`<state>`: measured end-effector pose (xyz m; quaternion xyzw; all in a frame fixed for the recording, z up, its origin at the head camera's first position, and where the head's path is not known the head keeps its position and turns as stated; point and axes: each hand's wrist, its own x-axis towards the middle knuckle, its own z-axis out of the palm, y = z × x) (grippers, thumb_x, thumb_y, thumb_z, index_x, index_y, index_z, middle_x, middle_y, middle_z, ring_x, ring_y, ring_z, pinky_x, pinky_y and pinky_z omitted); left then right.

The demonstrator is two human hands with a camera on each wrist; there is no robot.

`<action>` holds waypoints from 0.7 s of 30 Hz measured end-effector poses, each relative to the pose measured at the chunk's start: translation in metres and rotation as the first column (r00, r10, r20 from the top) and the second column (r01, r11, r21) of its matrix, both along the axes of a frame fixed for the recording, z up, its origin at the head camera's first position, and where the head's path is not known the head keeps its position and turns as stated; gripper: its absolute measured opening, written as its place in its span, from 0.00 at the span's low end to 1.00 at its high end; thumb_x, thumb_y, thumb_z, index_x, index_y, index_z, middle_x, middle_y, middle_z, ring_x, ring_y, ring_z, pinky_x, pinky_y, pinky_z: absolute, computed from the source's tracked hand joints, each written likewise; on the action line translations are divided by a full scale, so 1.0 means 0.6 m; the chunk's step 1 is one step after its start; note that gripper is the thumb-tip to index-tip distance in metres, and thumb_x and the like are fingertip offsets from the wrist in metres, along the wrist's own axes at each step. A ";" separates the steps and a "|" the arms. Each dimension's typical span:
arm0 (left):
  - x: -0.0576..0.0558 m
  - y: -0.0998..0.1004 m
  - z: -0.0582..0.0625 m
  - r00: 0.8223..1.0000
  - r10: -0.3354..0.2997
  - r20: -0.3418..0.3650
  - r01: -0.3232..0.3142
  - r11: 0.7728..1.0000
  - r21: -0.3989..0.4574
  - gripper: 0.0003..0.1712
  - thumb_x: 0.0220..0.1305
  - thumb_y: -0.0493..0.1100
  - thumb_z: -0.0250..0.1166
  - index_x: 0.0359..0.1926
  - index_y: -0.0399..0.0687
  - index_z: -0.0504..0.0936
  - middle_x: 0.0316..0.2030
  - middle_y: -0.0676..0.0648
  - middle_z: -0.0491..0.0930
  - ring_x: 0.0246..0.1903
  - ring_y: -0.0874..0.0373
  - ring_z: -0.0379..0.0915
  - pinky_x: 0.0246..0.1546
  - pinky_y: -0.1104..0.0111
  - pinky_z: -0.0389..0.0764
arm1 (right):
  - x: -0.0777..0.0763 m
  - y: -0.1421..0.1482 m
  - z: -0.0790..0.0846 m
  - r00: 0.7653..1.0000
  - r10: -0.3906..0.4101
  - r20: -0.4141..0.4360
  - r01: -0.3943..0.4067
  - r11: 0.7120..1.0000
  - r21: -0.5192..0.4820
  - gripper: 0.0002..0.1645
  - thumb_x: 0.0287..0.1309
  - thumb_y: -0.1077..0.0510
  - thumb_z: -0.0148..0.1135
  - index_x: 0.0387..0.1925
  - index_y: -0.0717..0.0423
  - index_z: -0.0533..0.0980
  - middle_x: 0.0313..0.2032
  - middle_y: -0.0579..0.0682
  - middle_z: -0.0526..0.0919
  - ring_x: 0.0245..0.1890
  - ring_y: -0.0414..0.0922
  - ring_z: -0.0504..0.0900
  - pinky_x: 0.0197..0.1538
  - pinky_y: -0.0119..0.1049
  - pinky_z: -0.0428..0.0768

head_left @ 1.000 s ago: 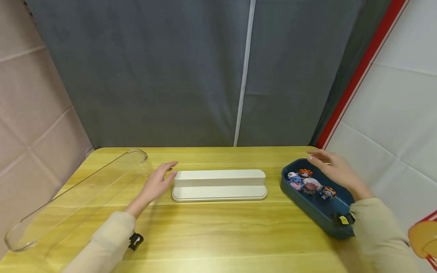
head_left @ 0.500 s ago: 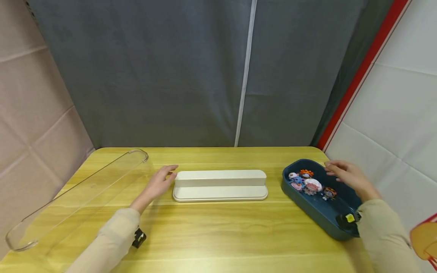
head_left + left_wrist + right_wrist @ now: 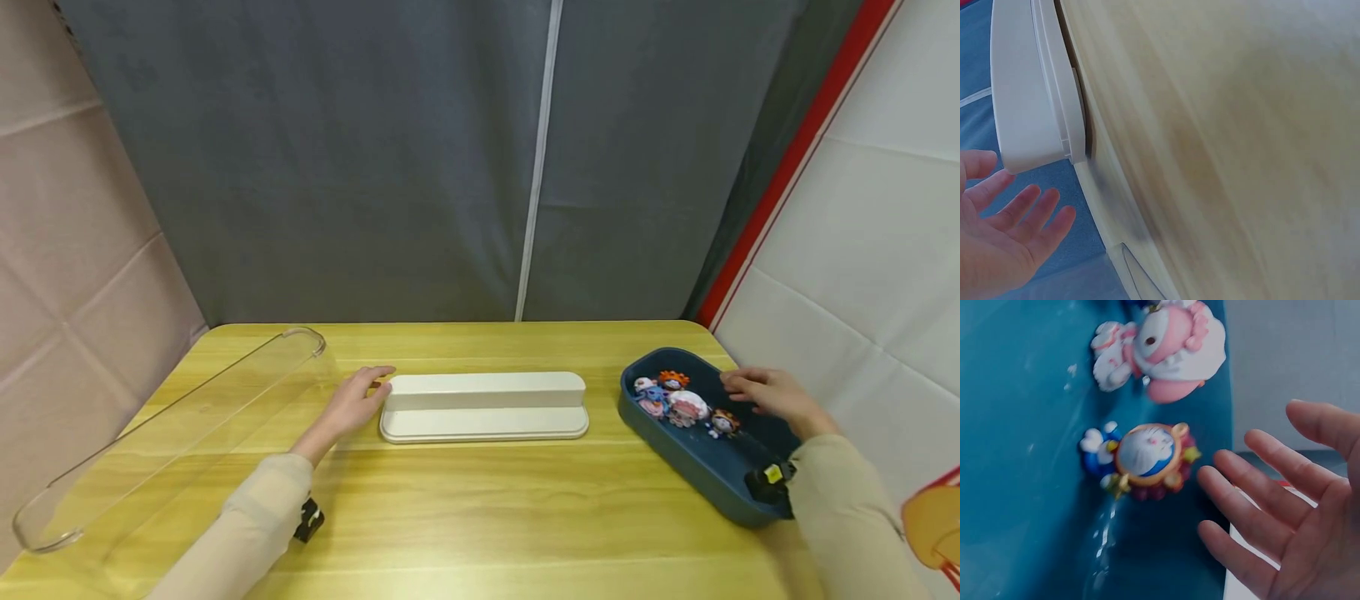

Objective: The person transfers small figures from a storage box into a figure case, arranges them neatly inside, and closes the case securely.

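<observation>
My left hand (image 3: pixel 351 406) is at the left end of a white stepped stand (image 3: pixel 483 407), its fingers relaxed and spread in the left wrist view. My right hand (image 3: pixel 776 398) hovers over the far right side of a dark blue basin (image 3: pixel 675 467), with loosely bent fingers and nothing in them. Inside the basin lie several small toy figurines. One is a blue-and-white figurine with a brown-orange mane (image 3: pixel 1147 456), nearest the right fingertips. Beside it lies a pink-and-white figurine (image 3: pixel 1175 350). An orange-haired figurine (image 3: pixel 672 380) and a blue-and-pink one (image 3: pixel 651 400) lie farther left.
A long clear plastic cover (image 3: pixel 172 433) lies slanted on the left of the wooden table (image 3: pixel 480 517). A grey curtain (image 3: pixel 360 167) hangs behind the table's back edge. A white wall panel (image 3: pixel 862 275) with a red border stands at the right.
My right hand has moved right and slightly lower, from above the basin's far end to its right side. The left hand has shifted only slightly toward the stand. The figurines stay in the basin.
</observation>
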<state>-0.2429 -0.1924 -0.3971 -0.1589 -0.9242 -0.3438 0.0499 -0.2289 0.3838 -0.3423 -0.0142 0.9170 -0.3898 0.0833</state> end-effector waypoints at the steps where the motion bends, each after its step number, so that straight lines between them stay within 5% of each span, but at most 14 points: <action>1: 0.000 0.000 0.000 1.000 0.001 0.004 -0.001 1.000 -0.003 0.20 0.65 0.40 0.50 0.57 0.36 0.67 0.51 0.34 0.67 0.47 0.40 0.66 0.44 0.49 0.68 | 0.000 0.002 -0.002 1.000 0.000 0.015 0.000 1.000 0.003 0.34 0.63 0.47 0.44 0.53 0.77 0.62 0.47 0.68 0.73 0.36 0.36 0.77 0.39 0.41 0.74; 8: -0.002 0.000 -0.003 1.000 0.006 0.006 -0.006 1.000 -0.006 0.20 0.65 0.39 0.51 0.56 0.37 0.68 0.51 0.35 0.67 0.47 0.40 0.66 0.45 0.49 0.68 | -0.001 0.017 -0.016 0.996 0.030 0.084 -0.034 0.998 0.047 0.32 0.61 0.49 0.50 0.52 0.76 0.63 0.45 0.66 0.74 0.43 0.55 0.75 0.40 0.47 0.75; 21: -0.003 -0.001 -0.007 1.000 0.009 -0.013 -0.009 1.000 -0.014 0.19 0.63 0.40 0.53 0.53 0.37 0.70 0.49 0.35 0.69 0.45 0.41 0.67 0.44 0.50 0.68 | 0.000 0.026 -0.034 0.969 0.097 0.227 -0.097 0.995 -0.013 0.30 0.58 0.57 0.53 0.52 0.79 0.60 0.42 0.61 0.75 0.41 0.50 0.73 0.40 0.47 0.76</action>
